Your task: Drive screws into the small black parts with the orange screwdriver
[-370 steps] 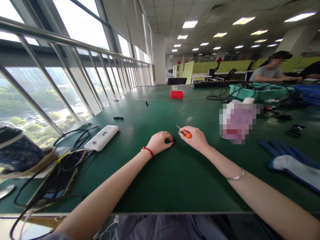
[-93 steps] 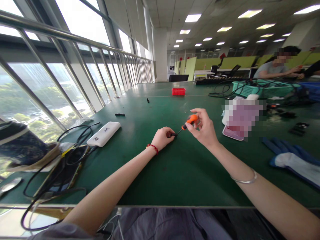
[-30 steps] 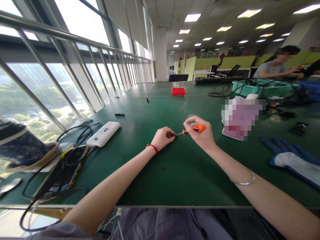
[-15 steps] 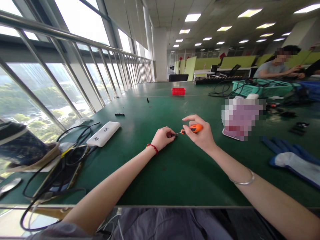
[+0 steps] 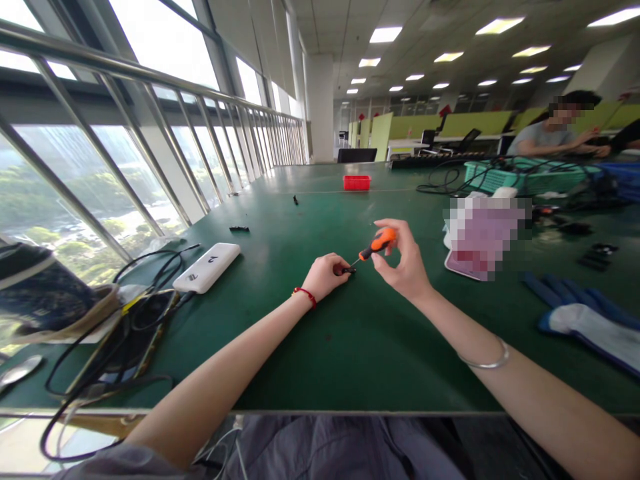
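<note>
My left hand (image 5: 326, 275) rests on the green table, its fingers closed round a small black part (image 5: 352, 271). Most of that part is hidden by the fingers, so I cannot make out its kind. An orange and black screwdriver (image 5: 383, 241) slants down to the left, handle raised, with its thin shaft reaching the black part. My right hand (image 5: 406, 263) holds the handle at its upper end, thumb below and fingers curled behind it.
A white power bank (image 5: 209, 267) with cables lies left, near a phone (image 5: 133, 340). Small black pieces (image 5: 239, 229) and a red box (image 5: 357, 183) stand farther off. At right are a blue-and-white glove (image 5: 590, 323), a teal basket (image 5: 530, 177) and a seated person (image 5: 545, 137).
My right hand has tilted the screwdriver more steeply, its handle rising and swinging left. The right fingers have shifted on the handle. My left hand stays in place.
</note>
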`<state>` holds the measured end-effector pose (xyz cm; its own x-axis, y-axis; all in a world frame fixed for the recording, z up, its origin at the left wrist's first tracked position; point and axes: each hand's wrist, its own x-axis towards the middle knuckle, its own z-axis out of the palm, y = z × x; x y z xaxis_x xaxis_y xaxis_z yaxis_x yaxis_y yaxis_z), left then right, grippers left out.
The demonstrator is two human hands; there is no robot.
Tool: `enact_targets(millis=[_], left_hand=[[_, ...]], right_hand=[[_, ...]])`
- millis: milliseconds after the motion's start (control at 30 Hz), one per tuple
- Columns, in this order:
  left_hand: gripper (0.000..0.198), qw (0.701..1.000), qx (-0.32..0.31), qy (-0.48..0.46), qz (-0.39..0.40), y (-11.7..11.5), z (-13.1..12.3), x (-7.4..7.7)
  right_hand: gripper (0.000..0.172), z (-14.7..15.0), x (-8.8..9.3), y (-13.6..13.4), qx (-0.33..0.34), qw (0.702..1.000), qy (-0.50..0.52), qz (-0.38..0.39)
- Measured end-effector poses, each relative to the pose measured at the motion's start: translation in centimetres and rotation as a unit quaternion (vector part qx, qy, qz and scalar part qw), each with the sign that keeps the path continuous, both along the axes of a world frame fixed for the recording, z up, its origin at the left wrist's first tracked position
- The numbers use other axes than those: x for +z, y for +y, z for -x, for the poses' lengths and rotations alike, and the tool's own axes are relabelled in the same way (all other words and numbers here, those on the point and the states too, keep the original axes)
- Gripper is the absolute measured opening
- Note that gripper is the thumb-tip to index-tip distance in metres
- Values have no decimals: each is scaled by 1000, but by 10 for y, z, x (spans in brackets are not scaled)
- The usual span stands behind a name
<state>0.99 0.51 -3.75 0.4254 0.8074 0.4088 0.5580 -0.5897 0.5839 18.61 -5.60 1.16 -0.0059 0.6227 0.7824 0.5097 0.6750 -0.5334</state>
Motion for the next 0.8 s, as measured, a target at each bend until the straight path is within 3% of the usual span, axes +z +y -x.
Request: enact_targets(millis=[67,233,333,400,467,533,633,800], left_hand=[[12,1000,2,1,1,0,0,0],[12,1000,4,11,-2,0,0,1],[12,1000,1,8,-2,0,0,0],[12,1000,3,7,-2,0,0,1],[12,1000,5,8,-1,-1,0,1],[12,1000,7,11,-1,-1,0,1],[12,1000,8,13,-2,-1,0,1],[12,1000,7,7,-2,-1,0,1]], right_hand=[[44,0,0,0,-14,1000,-2,16],[23,2,1,-3,3,999,-12,50],[39,2,0,-3,16,1000,2,7],[54,2,-2,-2,-5,1000,17,-19],[58,3,-2,-2,-40,999,15,-7],[45,4,-2,-3,-63,998,6,25],[25,5,-1,-4,-36,998,11,43],[53,5,-1,-2,-6,999,31,9]])
